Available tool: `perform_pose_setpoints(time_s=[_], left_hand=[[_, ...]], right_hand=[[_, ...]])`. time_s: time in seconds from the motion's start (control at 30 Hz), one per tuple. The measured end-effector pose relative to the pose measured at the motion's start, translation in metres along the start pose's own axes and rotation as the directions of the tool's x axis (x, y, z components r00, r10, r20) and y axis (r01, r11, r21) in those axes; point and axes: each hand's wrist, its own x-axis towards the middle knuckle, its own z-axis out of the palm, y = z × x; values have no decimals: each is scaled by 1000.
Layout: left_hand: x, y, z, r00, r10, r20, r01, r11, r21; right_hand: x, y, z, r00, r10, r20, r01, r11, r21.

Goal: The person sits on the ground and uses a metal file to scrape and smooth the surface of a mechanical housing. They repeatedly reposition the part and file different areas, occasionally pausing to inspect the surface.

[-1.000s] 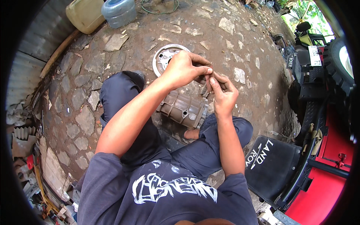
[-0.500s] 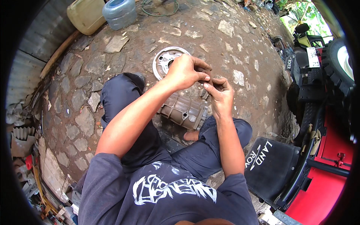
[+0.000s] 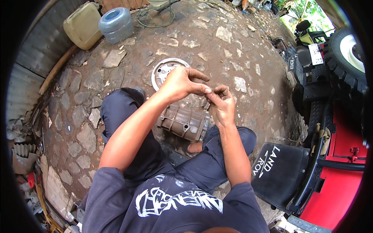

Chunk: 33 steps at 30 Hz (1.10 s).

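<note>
Stone-studded brown dirt ground (image 3: 264, 108) across most of the view, bowed toward the dark fisheye rim. Resting on it near the centre of the frame, between bent legs: ribbed grey-brown metal casing (image 3: 180, 122), set with long axis sloping gently down from left to right. From the meeting fingertips, below and somewhat left in the frame; height of that gap hard to judge from a single view. Just above the casing's upper left corner, left hand (image 3: 182, 84); off its right end, right hand (image 3: 224, 108). Much the same nearness in the picture, so cannot tell which hand is truly closer.

Left hand with thumb stretched rightward and fingers curled in behind; right hand upright, thumb tip up against the left thumb tip, fingers bent. Digits drawn together in a pinch-like pose, but cannot tell whether anything small sits between them.

Farther out, partly covered by the left hand, pale round metal disc (image 3: 163, 70). Below the casing's right end, bare foot (image 3: 195, 147). Toward the upper left of the frame, yellowish jug (image 3: 83, 25), clear bluish bottle (image 3: 115, 26) and green hose (image 3: 145, 24). Along the right edge, red vehicle body (image 3: 334, 190), black flap (image 3: 279, 174) and big tyre (image 3: 338, 58).
</note>
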Motion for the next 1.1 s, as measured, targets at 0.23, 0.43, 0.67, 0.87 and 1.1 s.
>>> perform_pose_setpoints(time_s=[0.23, 0.43, 0.67, 0.87, 1.1], left_hand=[[5, -6, 1, 992, 116, 50, -122, 981, 147], [4, 2, -1, 992, 125, 26, -128, 959, 253], [5, -19, -8, 993, 121, 7, -121, 992, 32], [-4, -28, -31, 997, 80, 13, -81, 951, 300], [-10, -38, -47, 995, 10, 99, -40, 952, 303]], right_hand=[[1, 1, -6, 995, 36, 98, -27, 995, -92], [2, -4, -2, 997, 31, 71, -23, 994, -110], [6, -10, -1, 994, -47, 101, 83, 918, -389], [2, 2, 10, 987, 87, 138, -15, 893, -449], [10, 17, 7, 969, 63, 237, 117, 730, -673]])
